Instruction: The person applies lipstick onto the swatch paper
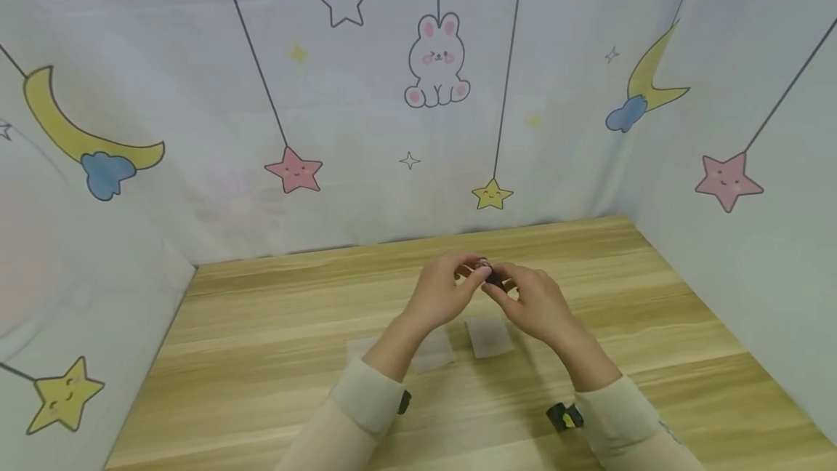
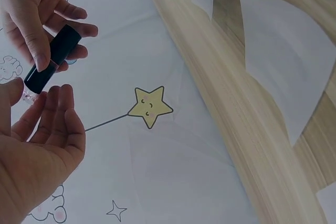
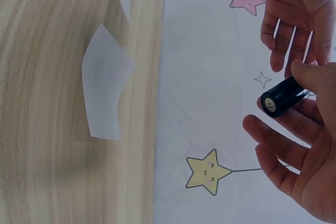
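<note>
Holding a small black cylindrical tube with a clear end (image 2: 59, 52) up above the light wood-grain table (image 1: 275, 325), lol. Pinching the clear end with the left hand (image 1: 445, 293), gripping the black body with the right hand (image 1: 539, 300). Also seeing thin whitish squarish sheets (image 1: 490, 338) on the table below.

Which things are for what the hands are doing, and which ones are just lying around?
For the job:
- black tube, gripped by the right hand
- its clear end, pinched by the left hand

Probably just there:
- white sheets on the table; no hand touches them, though they might be needed
- starry backdrop
</note>
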The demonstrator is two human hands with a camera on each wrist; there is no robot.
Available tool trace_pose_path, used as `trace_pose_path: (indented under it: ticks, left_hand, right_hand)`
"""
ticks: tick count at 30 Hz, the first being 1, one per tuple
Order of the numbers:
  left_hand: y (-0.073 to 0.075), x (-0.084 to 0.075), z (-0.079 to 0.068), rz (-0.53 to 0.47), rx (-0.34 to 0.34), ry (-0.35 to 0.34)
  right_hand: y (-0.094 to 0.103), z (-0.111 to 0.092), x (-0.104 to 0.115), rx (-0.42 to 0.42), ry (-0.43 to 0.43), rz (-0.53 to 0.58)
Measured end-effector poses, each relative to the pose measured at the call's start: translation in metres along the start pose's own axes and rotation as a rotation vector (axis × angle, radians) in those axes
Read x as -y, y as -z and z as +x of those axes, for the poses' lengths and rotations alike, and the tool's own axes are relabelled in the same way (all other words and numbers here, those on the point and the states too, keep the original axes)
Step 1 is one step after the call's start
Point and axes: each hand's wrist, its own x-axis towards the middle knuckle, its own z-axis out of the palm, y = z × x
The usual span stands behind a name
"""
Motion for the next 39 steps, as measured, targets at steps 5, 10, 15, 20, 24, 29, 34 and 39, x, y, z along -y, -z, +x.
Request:
trace_pose_path:
  ticks: [5,10,15,20,24,29,34,39]
  left_hand:
    - [0.006,-0.002,-0.002,-0.012,-0.009,-0.015]
    - [0.012,-0.005,-0.003,-0.029,-0.016,-0.021]
    - [0.016,-0.007,-0.004,-0.059,-0.025,-0.002]
    - [0.02,-0.007,-0.007,-0.083,-0.037,0.021]
    - [0.024,-0.007,-0.009,-0.091,-0.052,0.023]
    - [0.026,-0.007,-0.011,-0.111,-0.061,0.027]
    - [0.032,-0.008,-0.013,-0.152,-0.056,0.039]
    - [0.037,-0.007,-0.016,-0.175,-0.044,0.053]
  right_hand:
    - [0.0,0.002,0.002,-0.026,0.024,0.012]
    - [0.0,0.004,0.005,-0.039,0.046,0.019]
    - [0.001,0.007,0.011,-0.05,0.073,0.011]
    - [0.002,0.008,0.014,-0.051,0.099,0.003]
    - [0.001,0.01,0.015,-0.052,0.121,0.012]
    - [0.002,0.01,0.016,-0.06,0.138,0.06]
    - [0.004,0.013,0.017,-0.071,0.153,0.103]
    - [0.005,0.015,0.017,-0.076,0.162,0.119]
